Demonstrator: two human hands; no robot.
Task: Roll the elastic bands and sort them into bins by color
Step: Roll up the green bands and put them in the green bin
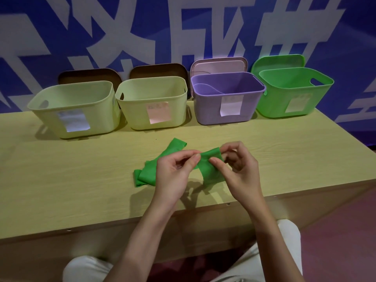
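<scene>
Head cam: both hands are up over the table (pixel 61 180), pinching one end of a green band (pixel 209 159). The left hand (pixel 173 176) nips it with thumb and forefinger, the right hand (pixel 238 169) does the same. The rest trails onto the table toward four bins, green bin (pixel 293 98) far right.

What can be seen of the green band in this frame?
The green band is a flat, thin, stretchy-looking strip lying crumpled on the table, in front of the bins. Its far end curls near the middle; a fold lies at the left. The left hand and right hand pinch its near end, lifted slightly, not yet rolled.
</scene>
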